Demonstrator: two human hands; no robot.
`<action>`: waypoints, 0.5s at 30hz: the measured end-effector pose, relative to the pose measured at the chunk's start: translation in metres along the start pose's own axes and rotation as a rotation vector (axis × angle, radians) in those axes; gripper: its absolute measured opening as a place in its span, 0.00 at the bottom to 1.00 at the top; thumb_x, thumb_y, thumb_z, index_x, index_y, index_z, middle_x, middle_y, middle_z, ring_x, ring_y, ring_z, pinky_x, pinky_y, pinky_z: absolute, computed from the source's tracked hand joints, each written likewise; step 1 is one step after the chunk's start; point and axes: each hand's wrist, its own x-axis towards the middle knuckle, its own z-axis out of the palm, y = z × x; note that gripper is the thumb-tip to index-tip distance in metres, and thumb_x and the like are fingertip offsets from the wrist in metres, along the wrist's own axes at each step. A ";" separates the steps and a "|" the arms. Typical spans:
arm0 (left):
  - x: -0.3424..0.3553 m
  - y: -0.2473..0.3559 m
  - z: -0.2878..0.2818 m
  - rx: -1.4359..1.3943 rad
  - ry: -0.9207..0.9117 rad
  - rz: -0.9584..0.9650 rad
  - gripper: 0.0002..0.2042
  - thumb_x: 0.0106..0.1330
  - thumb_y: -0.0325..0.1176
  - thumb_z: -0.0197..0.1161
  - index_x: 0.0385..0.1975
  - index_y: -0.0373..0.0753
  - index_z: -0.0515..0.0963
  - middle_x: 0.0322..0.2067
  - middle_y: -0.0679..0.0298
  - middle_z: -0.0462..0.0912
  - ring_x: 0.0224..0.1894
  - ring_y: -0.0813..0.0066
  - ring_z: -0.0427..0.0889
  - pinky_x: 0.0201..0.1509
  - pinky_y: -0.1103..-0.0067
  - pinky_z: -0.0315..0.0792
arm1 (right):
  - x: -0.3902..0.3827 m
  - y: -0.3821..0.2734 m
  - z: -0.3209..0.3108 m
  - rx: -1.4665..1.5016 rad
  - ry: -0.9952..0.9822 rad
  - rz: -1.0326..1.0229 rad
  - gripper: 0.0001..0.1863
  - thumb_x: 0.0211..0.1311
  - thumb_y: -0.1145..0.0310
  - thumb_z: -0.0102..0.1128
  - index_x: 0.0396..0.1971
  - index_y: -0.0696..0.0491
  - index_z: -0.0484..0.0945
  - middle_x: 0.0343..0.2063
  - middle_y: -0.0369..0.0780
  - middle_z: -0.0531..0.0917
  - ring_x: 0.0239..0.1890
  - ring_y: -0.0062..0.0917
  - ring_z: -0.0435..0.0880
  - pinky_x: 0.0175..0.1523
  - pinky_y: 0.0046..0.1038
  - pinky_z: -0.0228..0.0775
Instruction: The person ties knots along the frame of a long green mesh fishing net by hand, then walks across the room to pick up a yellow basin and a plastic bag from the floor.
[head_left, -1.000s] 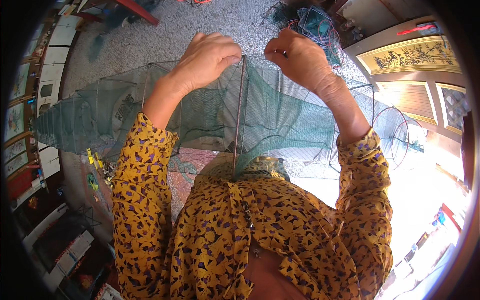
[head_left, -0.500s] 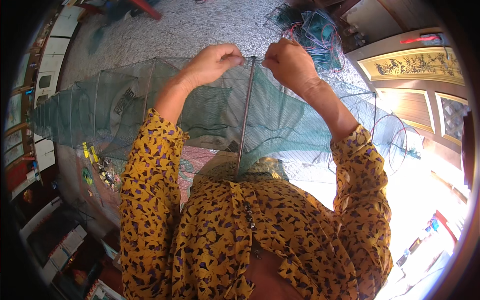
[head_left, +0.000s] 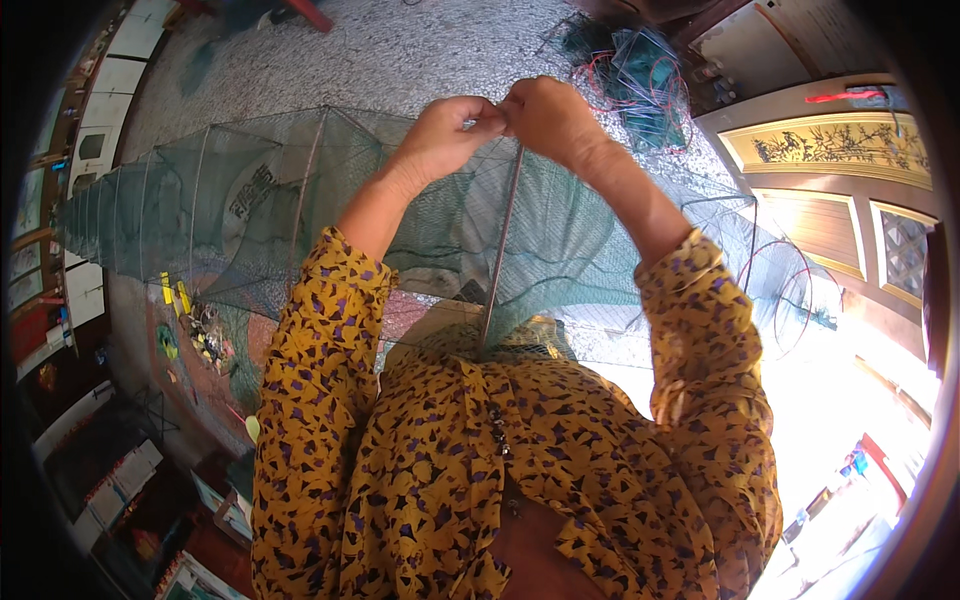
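A long green mesh fish trap (head_left: pixel 400 215) with square wire frames stretches across in front of me from left to right. One dark frame bar (head_left: pixel 504 235) stands near its middle, running from my lap up to my hands. My left hand (head_left: pixel 450 133) pinches at the far top end of that bar, thumb and forefinger together. My right hand (head_left: pixel 553 115) meets it there, fingers curled and knuckles up. The fingertips of both hands touch or nearly touch. Whatever lies between them is too small or hidden to make out.
A heap of folded green traps with red cord (head_left: pixel 640 80) lies on the floor at the far right. Wooden panelled furniture (head_left: pixel 820 210) stands along the right. Yellow-handled tools (head_left: pixel 175 298) and small clutter lie at the left. Round wire hoops (head_left: pixel 795 300) end the trap at right.
Both hands have come together over the bar's top, the left moving right and the right moving left. The bar's top has shifted slightly to the right.
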 end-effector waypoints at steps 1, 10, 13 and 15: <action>-0.003 0.000 -0.001 -0.017 0.018 0.001 0.08 0.63 0.30 0.57 0.36 0.32 0.77 0.34 0.67 0.79 0.40 0.82 0.75 0.48 0.83 0.68 | 0.003 -0.009 -0.014 -0.039 -0.048 0.055 0.10 0.51 0.64 0.58 0.30 0.53 0.81 0.31 0.43 0.80 0.37 0.37 0.79 0.44 0.33 0.72; -0.010 -0.007 0.008 0.081 0.181 0.100 0.07 0.60 0.33 0.58 0.31 0.38 0.81 0.30 0.64 0.82 0.34 0.76 0.79 0.41 0.78 0.70 | 0.037 0.025 -0.017 0.611 -0.474 0.109 0.20 0.45 0.53 0.64 0.16 0.59 0.77 0.15 0.37 0.73 0.15 0.20 0.67 0.18 0.26 0.57; -0.010 -0.010 0.013 0.053 0.218 0.096 0.07 0.59 0.33 0.59 0.31 0.38 0.80 0.29 0.64 0.82 0.34 0.75 0.79 0.40 0.78 0.70 | 0.054 0.013 0.004 0.510 -0.325 -0.053 0.15 0.52 0.57 0.55 0.20 0.55 0.79 0.17 0.41 0.76 0.20 0.28 0.74 0.26 0.31 0.64; -0.008 -0.014 0.017 0.048 0.234 0.110 0.08 0.59 0.34 0.59 0.33 0.37 0.78 0.30 0.63 0.82 0.34 0.75 0.79 0.40 0.77 0.71 | 0.071 -0.008 0.010 0.244 -0.134 -0.164 0.15 0.55 0.57 0.51 0.28 0.54 0.80 0.23 0.47 0.80 0.32 0.36 0.81 0.38 0.35 0.72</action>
